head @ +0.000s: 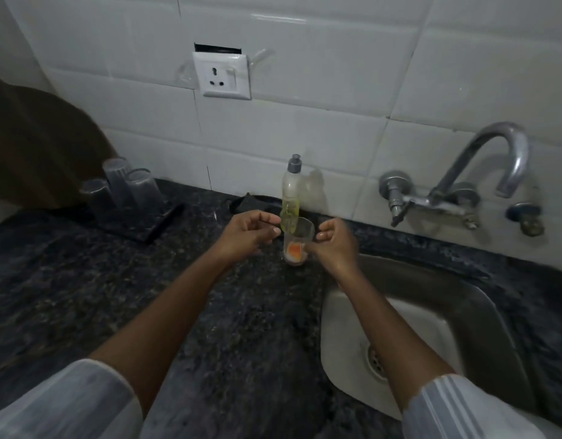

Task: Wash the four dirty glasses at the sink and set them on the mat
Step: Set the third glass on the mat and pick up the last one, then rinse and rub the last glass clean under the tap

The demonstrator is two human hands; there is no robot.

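Observation:
A clear glass (298,240) with orange residue at its bottom stands upright on the dark counter, just left of the sink (482,299). My right hand (335,245) has its thumb and curled fingertips on the glass's right wall. My left hand (248,232) hovers just left of the glass with its fingers curled and apart, holding nothing. Three clear glasses (121,185) stand upside down on a dark mat (146,223) at the back left of the counter.
A dish soap bottle (291,191) with yellow liquid stands right behind the glass, against the tiled wall. A metal tap (495,160) curves over the steel sink, whose drain (376,362) shows. A wall socket (222,74) sits above the counter. A brown board (36,147) leans at far left.

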